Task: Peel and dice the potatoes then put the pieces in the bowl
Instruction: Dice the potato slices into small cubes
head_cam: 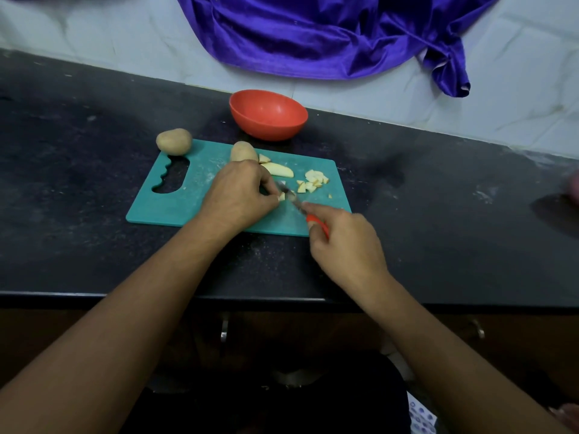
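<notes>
A teal cutting board (175, 211) lies flat near the middle of the dark surface (78, 183). Its handle cut-out faces the left edge of the surface. A red bowl (268, 115) stands upright just beyond the far edge of the board, close to the far edge of the surface.

One unpeeled potato (174, 141) sits at the far left corner of the board. Whether it rests on the board or on the surface cannot be determined. A second potato (242, 151) lies on the board at its far edge, just beyond the left hand. A long wedge (279, 169) and a small cut chunk (263, 158) lie beside the second potato. A pile of diced pieces (315, 181) lies toward the right edge of the board, apart from the wedge.

The left hand (238, 195) rests on the middle of the board. Its fingers are curled, and the fingertips pinch a small potato piece (282, 197) against the board.

The right hand (344, 242) is at the near right corner of the board and grips the red handle of a knife (313, 219). The index finger lies extended along the top of the knife. The blade points toward the pinched piece and is blurred; contact with the piece cannot be confirmed. The two hands are close together but do not touch.

A purple cloth (313, 36) hangs against the tiled wall behind the bowl.
</notes>
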Action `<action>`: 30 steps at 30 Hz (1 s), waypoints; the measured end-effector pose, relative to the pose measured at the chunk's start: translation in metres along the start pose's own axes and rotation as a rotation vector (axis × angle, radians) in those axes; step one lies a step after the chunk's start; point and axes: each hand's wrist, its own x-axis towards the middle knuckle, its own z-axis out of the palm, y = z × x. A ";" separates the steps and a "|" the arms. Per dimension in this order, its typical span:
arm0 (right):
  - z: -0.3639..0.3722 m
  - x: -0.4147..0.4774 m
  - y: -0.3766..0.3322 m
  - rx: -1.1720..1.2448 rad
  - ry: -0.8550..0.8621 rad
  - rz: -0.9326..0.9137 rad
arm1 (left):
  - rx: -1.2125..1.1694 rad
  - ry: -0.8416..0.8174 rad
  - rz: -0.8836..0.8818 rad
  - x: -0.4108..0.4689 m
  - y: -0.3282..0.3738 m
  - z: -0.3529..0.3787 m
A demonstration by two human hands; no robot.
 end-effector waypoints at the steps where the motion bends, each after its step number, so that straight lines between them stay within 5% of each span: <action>1: -0.002 0.003 0.002 0.055 -0.011 0.036 | 0.001 0.001 -0.002 -0.001 0.000 0.000; 5: -0.012 0.008 0.003 0.167 -0.014 0.083 | -0.004 0.006 -0.009 -0.001 0.000 0.001; 23: 0.001 -0.010 -0.013 -0.210 -0.020 -0.115 | -0.003 0.013 0.003 -0.002 0.003 -0.001; 30: -0.009 0.005 0.003 0.050 -0.045 0.056 | 0.003 0.030 -0.014 -0.003 0.001 0.000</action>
